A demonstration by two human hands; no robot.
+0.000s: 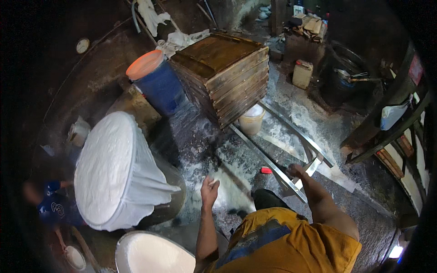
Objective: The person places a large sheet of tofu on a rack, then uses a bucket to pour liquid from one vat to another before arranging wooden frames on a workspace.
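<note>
My left hand (209, 192) is raised in front of me with its fingers curled in, and nothing shows in them. To its left stands a large barrel (170, 182) topped with white cloth (150, 191) and a broad white mass (102, 168). My right hand (297, 171) reaches forward by the near end of a metal rail frame (268, 159). It is in shadow; its fingers and any contact with the frame are unclear. Between my hands, a small red object (266, 170) lies near the frame.
Stacked wooden trays (241, 82) stand over the frame's far end, beside a white bucket (251, 123). A blue barrel (159, 91) carries an orange basin (144, 65). Near left is a tub of white liquid (157, 257). Another person (52, 204) holds a round bowl (75, 258).
</note>
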